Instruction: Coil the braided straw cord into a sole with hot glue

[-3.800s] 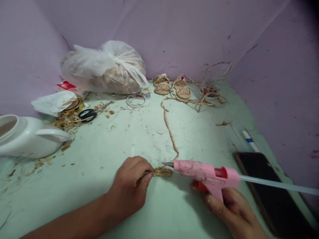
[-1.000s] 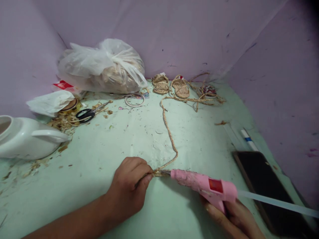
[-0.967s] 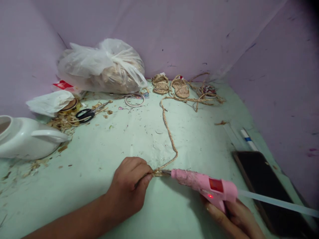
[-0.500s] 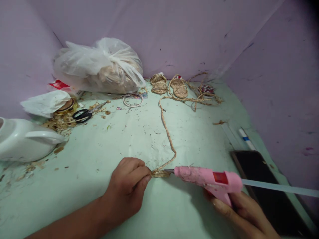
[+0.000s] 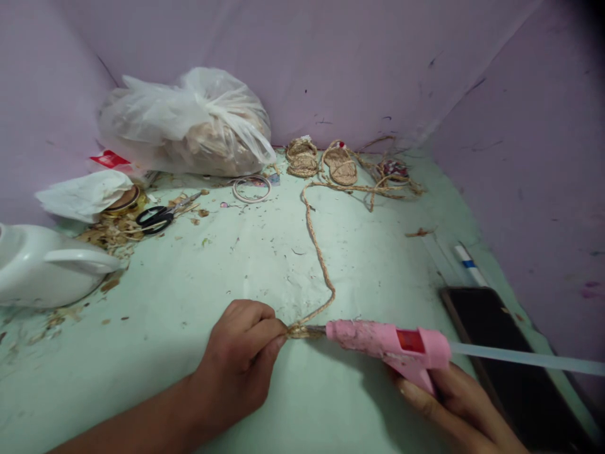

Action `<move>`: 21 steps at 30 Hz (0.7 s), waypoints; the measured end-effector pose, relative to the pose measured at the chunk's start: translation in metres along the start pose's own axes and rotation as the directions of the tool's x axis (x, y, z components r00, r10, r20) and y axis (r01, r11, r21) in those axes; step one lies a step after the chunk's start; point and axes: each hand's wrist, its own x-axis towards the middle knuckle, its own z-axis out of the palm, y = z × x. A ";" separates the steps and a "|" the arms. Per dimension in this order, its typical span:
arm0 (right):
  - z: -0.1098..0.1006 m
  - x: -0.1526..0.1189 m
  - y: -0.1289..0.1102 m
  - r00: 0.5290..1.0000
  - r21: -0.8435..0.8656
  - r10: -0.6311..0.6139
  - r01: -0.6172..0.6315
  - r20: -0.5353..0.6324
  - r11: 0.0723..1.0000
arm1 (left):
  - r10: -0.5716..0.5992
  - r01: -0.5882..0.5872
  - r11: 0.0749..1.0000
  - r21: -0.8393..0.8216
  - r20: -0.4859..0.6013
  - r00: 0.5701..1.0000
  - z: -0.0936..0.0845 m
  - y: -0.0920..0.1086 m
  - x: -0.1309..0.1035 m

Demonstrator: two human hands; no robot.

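Note:
Near the front middle, my left hand (image 5: 248,353) pinches the edge of a small woven straw piece (image 5: 307,334). From that piece a braided cord (image 5: 320,252) runs back across the table. My right hand (image 5: 454,407) is wrapped round the handle of a pink glue gun (image 5: 387,340), which points left. Its metal nozzle lies over the woven piece, close to my left fingertips; whether it touches is hard to tell. A clear glue stick (image 5: 524,357) sticks out of the gun's back end.
Two small woven slippers (image 5: 302,157) (image 5: 343,165) and loose cord stand by the back wall. Scissors (image 5: 155,219), a tape ring (image 5: 252,189), a plastic bag (image 5: 208,129) and a white jug (image 5: 51,265) are leftward. A dark phone (image 5: 515,366) and marker (image 5: 470,265) lie right.
The glue gun and my right hand have shifted slightly left, bringing the nozzle closer to my left fingertips. My left hand keeps its hold on the woven piece.

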 end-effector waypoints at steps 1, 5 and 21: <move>-0.002 0.002 0.002 0.999 -0.017 -0.008 0.009 0.039 1.000 | 0.000 0.000 1.000 0.000 -0.003 1.000 0.000 0.000 0.000; -0.011 0.008 0.014 0.979 -0.052 -0.039 0.051 0.202 0.997 | -0.005 0.005 1.000 0.000 -0.006 1.000 -0.001 0.001 0.000; -0.004 0.069 -0.039 0.973 0.534 0.200 -0.109 -0.115 0.838 | -0.008 0.008 1.000 -0.005 -0.013 1.000 0.002 -0.001 -0.001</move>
